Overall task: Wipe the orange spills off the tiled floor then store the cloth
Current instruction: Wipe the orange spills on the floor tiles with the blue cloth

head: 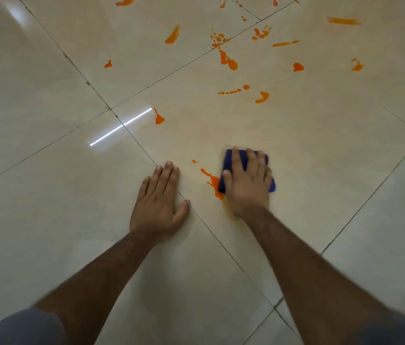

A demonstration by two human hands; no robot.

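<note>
On the shiny tiled floor, near the middle of the view, a dark blue cloth is pressed flat under the right hand. The fingers are spread over the cloth and lie fairly straight, so the cloth is pushed down, not squeezed. The hand looks a bit blurred. The left edge of the cloth is touching an orange spill, which is seen just beside the thumb; two tiny drops sit a little further left. The left hand is laid flat on the floor with its fingers straight and close together, and nothing is held in it. It lies across a dark grout line that runs slanting between the two hands, and its thumb tip lies right by that line. A bare strip of tile is seen between the hands. Further away, many more spills are seen: a blob beside a bright streak of light, a row of dots, a hook shape, and a big splash near where four tiles meet. More streaks are scattered toward the top edge. Open tile lies right of the cloth and left of the left hand. Grey sleeves are seen at the bottom corners.
</note>
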